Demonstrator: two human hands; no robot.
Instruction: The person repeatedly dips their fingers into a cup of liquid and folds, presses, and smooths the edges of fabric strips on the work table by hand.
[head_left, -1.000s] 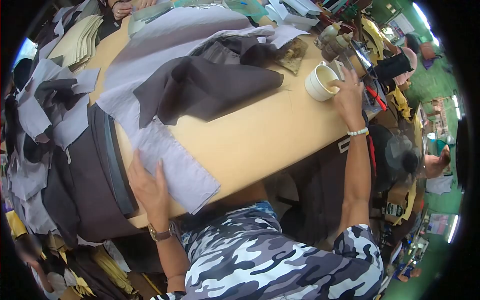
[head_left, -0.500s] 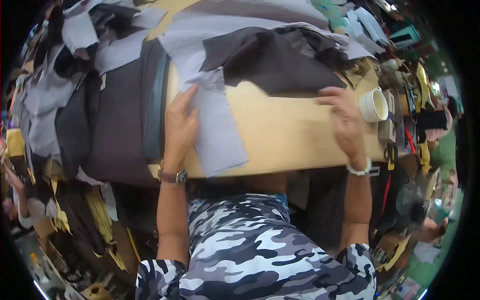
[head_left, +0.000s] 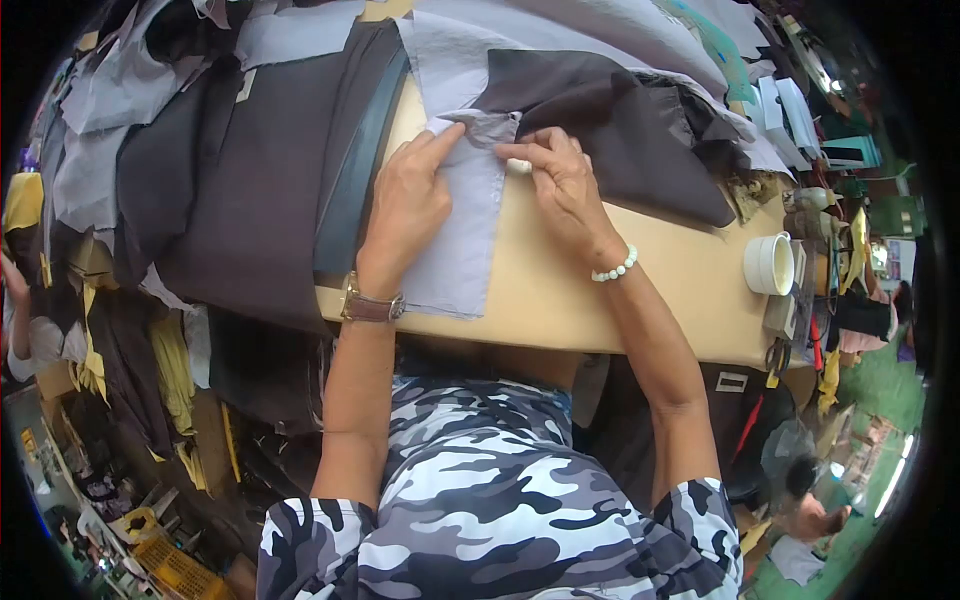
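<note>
Head view: the left hand (head_left: 410, 200) is resting on the left side of the pale grey strip (head_left: 455, 265), index finger reaching toward its rumpled upper part, probably steadying it there. Can't tell whether its thumb is pinching cloth or tucked alongside. The right hand (head_left: 568, 195) is working at the opposite edge, fingers bent and thumb close to the index; whether they're pinching the edge or just touching isn't clear (a small white spot is showing below the index finger, can't identify it).

The strip is lying flat below the hands, its lower end reaching the near edge of the table (head_left: 650, 285), likely placed there for easy reach. The dark cloth (head_left: 590, 120) is lying bunched beyond the right hand, leaving bare tabletop nearer the person. The white cup (head_left: 768, 265) is standing well apart at the right, seemingly clear of the cloth. Dark layered fabric (head_left: 240, 180) is draping over the table's left side.
</note>
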